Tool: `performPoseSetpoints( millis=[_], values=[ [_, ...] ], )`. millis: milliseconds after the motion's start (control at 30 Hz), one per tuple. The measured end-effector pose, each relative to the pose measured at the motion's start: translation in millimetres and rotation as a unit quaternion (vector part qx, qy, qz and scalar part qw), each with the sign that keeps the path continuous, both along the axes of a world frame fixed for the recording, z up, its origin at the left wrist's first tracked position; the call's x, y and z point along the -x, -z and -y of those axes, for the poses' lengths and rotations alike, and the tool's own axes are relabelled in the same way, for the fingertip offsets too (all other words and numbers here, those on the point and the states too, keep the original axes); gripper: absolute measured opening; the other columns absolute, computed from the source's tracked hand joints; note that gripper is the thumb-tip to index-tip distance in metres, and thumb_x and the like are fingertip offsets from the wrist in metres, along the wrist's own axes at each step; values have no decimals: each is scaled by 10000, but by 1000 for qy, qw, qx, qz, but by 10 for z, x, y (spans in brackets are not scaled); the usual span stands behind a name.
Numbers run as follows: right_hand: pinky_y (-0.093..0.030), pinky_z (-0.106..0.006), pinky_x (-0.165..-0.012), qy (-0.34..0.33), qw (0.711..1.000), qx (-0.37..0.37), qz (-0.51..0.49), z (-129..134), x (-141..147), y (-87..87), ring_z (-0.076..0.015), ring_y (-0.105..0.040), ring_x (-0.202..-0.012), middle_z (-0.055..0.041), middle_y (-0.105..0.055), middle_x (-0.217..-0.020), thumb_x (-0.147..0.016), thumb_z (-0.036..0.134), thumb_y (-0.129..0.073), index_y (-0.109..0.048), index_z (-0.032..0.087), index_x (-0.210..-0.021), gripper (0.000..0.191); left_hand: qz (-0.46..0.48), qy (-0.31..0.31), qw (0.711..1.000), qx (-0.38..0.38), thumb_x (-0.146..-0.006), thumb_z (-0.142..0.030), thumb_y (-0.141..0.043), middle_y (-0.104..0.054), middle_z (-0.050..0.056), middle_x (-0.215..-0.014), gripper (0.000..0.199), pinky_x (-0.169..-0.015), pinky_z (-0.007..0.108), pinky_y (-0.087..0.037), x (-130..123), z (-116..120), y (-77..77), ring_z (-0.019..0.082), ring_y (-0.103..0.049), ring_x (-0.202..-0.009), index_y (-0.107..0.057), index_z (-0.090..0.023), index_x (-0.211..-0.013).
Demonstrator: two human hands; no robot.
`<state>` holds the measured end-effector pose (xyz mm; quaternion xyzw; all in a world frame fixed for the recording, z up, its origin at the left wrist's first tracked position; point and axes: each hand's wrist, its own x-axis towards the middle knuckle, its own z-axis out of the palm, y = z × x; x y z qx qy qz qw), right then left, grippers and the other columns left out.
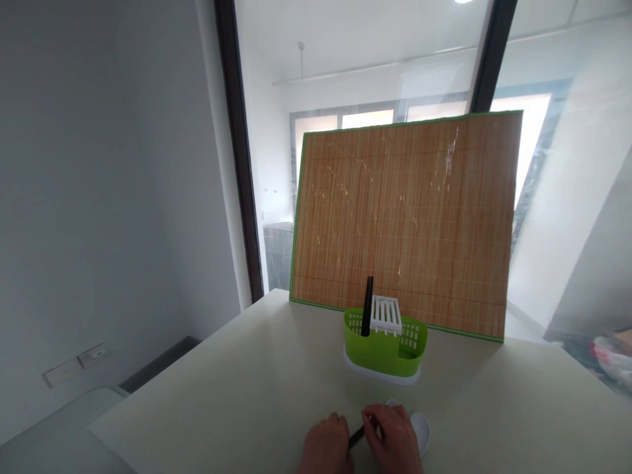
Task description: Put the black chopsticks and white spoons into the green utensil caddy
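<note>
Stick [356,437], black, btm ctr of frame, gripped by L hand [328,442] & R hand [392,434]; white spoon [422,428] beside R hand; green basket [370,352] lower ctr.

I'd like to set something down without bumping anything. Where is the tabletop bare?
Bare table lies left of the green caddy and left hand, and right of the caddy and larger white rounded piece, toward the right edge. Front center is crowded: both hands, black stick, white pieces. The bamboo mat stands behind the caddy.
</note>
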<state>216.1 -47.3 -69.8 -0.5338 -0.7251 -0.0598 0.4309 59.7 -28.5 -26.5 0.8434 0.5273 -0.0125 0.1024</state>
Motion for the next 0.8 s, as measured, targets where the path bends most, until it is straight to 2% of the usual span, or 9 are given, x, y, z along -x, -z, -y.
performPoseSetpoints(
  millis=[200,367,467,533,633,733,800],
  values=[
    [-329,-297,-665,-8,1000,2,-5,4,7,-14,-166,-573,-616,27,-629,-685,-891,215,-486,-593,232,-858,113,32,-19,999,-27,-694,-101,-422,-667,119,-949,332,-822,342,-464,201,-169,15,252,-620,-935,-620,-131,-959],
    [-317,-302,-665,-6,1000,12,-6,-7,15,-2,-167,-565,-610,29,-618,-665,-874,212,-482,-590,237,-822,122,41,8,999,-17,-669,-119,-441,-661,107,-956,303,-805,319,-448,309,-279,35,241,-605,-934,-632,-149,-903],
    [-316,-309,-675,1,1000,25,2,1,27,-11,-173,-573,-622,31,-618,-662,-857,204,-478,-590,246,-797,134,75,14,997,-18,-649,-128,-461,-662,87,-864,234,-737,297,-450,346,-323,-41,232,-611,-864,-636,-156,-802],
    [-315,-310,-673,0,999,36,10,12,44,-30,-172,-578,-619,39,-622,-655,-838,199,-497,-587,252,-779,120,141,19,990,6,-661,-137,-465,-650,49,-764,188,-640,256,-447,354,-345,-167,195,-614,-752,-626,-160,-754],
    [-325,-305,-681,-35,998,48,13,33,90,-67,-169,-595,-631,56,-633,-650,-786,206,-571,-588,253,-868,97,295,38,953,64,-736,-189,-453,-602,-7,-659,162,-511,208,-422,328,-353,-425,130,-577,-571,-609,-157,-770],
    [-340,-290,-660,-94,994,46,20,50,139,-91,-165,-599,-620,69,-638,-652,-725,201,-625,-539,229,-1053,340,433,58,895,88,-763,-225,-489,-580,-20,-668,142,-500,194,-441,258,-316,-630,103,-560,-538,-602,-147,-801],
    [-344,-279,-637,-109,993,41,19,51,151,-86,-164,-597,-612,71,-638,-658,-722,200,-624,-505,217,-1114,410,488,71,864,102,-758,-225,-523,-585,-13,-697,132,-521,194,-464,202,-277,-677,101,-566,-566,-606,-142,-817]
  ],
)
